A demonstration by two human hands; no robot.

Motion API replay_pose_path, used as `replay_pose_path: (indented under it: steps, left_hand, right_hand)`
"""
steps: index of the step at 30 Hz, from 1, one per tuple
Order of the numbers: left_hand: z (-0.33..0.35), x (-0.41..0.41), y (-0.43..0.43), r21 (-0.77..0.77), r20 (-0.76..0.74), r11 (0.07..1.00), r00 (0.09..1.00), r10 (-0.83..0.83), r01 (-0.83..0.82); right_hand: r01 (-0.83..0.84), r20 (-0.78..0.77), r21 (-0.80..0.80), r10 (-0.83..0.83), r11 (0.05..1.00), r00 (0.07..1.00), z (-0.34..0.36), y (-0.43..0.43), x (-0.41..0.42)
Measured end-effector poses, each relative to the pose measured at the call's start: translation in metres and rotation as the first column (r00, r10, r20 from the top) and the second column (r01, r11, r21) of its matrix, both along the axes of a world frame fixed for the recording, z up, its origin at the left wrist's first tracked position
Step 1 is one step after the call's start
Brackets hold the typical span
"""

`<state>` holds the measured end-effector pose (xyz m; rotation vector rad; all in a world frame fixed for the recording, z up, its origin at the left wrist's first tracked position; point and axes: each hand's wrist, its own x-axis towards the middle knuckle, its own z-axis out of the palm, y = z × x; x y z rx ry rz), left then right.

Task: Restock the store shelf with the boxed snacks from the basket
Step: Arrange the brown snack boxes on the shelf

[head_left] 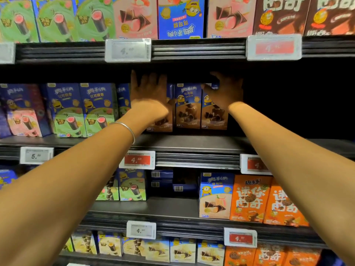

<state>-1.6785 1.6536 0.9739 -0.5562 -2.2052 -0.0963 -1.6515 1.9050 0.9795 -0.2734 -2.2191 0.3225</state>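
Note:
Three blue-and-brown chocolate snack boxes stand side by side on the middle shelf [192, 144]. My left hand [148, 93], fingers straight and spread, lies flat against the front of the left box [163, 123] and hides most of it. The middle box [188, 108] shows fully between my hands. My right hand [225, 91] is at the top right of the right box [214, 116], thumb across its front; its fingers reach over the box's upper edge. The basket is out of view.
Green and pink snack boxes [70, 110] fill the shelf left of my hands. Right of the chocolate boxes the shelf is dark. Price tags [137, 160] line the shelf edges. More boxes stand on the shelves above and below, orange ones [249, 198] at lower right.

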Motion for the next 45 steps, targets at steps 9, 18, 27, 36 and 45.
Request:
replay_pose_path:
  steps: [9,18,27,36,45]
  left_hand:
    - [0.0,-0.01,0.002,-0.035,0.012,0.999,1.0,-0.001,0.002]
    - [-0.032,0.021,-0.063,0.204,-0.171,0.972,0.982,-0.082,0.117]
    - [-0.057,0.01,-0.141,0.402,-0.284,0.836,0.919,-0.273,0.373]
    - [-0.077,-0.012,-0.188,0.742,-0.059,0.648,0.98,-0.191,0.171]
    - [-0.081,-0.025,-0.186,0.726,0.2,0.687,0.947,-0.253,0.031]
  right_hand:
    - [0.052,-0.025,0.07,-0.05,0.996,0.998,-0.008,-0.012,-0.002]
    - [-0.148,-0.276,-0.068,0.124,0.987,0.953,-0.006,-0.087,0.014]
    - [-0.379,0.015,-0.088,0.382,0.921,0.924,0.008,-0.188,-0.007]
    - [-0.037,0.115,0.146,0.02,0.989,0.993,-0.002,-0.212,-0.034]
    - [0.084,0.105,0.144,-0.1,0.986,0.99,-0.001,-0.226,-0.034]
